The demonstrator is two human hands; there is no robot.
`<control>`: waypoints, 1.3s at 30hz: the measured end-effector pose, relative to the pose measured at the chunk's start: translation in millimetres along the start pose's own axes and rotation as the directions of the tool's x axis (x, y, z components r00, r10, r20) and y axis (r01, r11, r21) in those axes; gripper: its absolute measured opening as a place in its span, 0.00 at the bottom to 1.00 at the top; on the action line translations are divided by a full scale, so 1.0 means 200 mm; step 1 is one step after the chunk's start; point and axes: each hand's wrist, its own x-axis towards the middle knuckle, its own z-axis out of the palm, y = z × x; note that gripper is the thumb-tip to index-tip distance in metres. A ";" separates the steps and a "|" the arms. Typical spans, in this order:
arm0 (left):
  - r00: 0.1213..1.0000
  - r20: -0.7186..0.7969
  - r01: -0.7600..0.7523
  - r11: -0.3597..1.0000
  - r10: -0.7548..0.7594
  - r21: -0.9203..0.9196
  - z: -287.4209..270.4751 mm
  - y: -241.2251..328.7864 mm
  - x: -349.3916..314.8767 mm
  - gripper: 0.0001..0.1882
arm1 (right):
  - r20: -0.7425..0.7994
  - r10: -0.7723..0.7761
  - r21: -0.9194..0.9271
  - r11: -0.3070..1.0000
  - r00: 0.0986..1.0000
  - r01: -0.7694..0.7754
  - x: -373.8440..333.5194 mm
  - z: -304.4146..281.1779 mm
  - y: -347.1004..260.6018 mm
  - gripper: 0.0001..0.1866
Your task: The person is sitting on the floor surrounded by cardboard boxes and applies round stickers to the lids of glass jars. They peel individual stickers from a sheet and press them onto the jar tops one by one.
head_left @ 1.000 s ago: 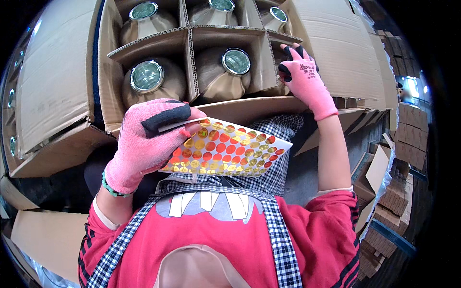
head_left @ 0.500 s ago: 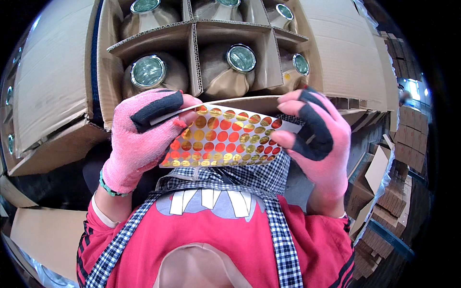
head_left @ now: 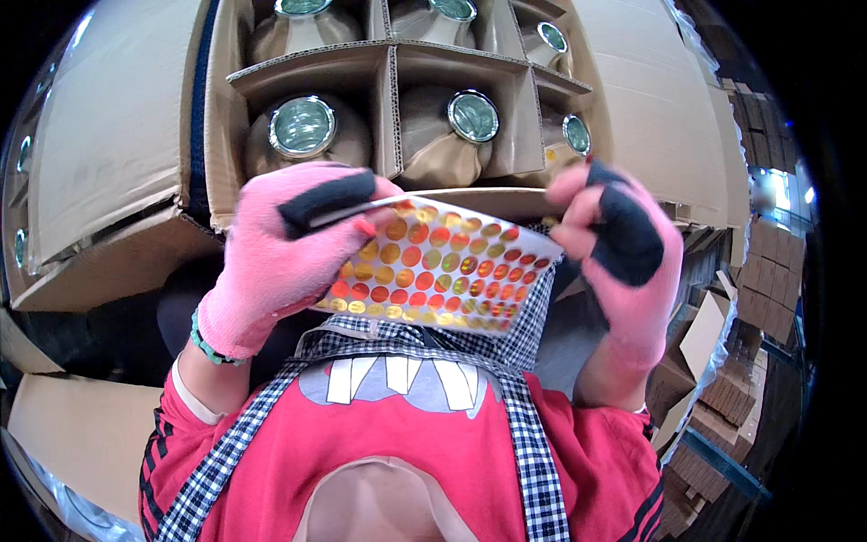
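Observation:
My left hand [head_left: 293, 253], in a pink glove with black patches and bare fingertips, pinches a sheet of round stickers [head_left: 424, 262] by its upper left edge. Rows of shiny gold, orange and red dots cover the white sheet, which bends a little in front of my apron. At the sheet's upper right corner is my right hand [head_left: 623, 235], gloved alike. Its fingers are curled in toward the thumb and slightly blurred; what lies between them, if anything, cannot be made out. Just beyond the sheet, glass jars [head_left: 302, 126] with round greenish mouths stand in a divided carton [head_left: 221, 135].
Cardboard dividers [head_left: 395, 108] separate the jars. A carton flap [head_left: 650, 117] spreads out on the right, and another carton [head_left: 108, 108] stands on the left. Stacked flat cardboard [head_left: 722, 415] lies at the lower right, with piled boxes [head_left: 772, 257] farther back.
My right hand has shifted right, its thumb leaving the sheet's face for the corner and its fingers curling in. My left hand and the sheet have moved slightly right; the right end tilts down.

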 end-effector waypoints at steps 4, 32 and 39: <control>0.982 0.179 -0.073 0.991 0.052 0.109 0.04 -0.02 0.01 0.11 | 0.021 -0.045 -0.135 0.990 0.999 0.047 0.18 0.10 0.17 0.05; 0.996 -0.065 -0.056 0.996 0.060 0.069 -0.02 0.02 -0.01 0.09 | 0.057 0.042 -0.250 0.968 0.998 -0.026 0.04 0.09 -0.02 0.06; 0.992 -0.098 -0.069 0.996 0.074 0.050 -0.01 -0.01 -0.01 0.09 | 0.093 -0.028 -0.291 0.955 0.995 0.054 0.05 0.09 -0.01 0.07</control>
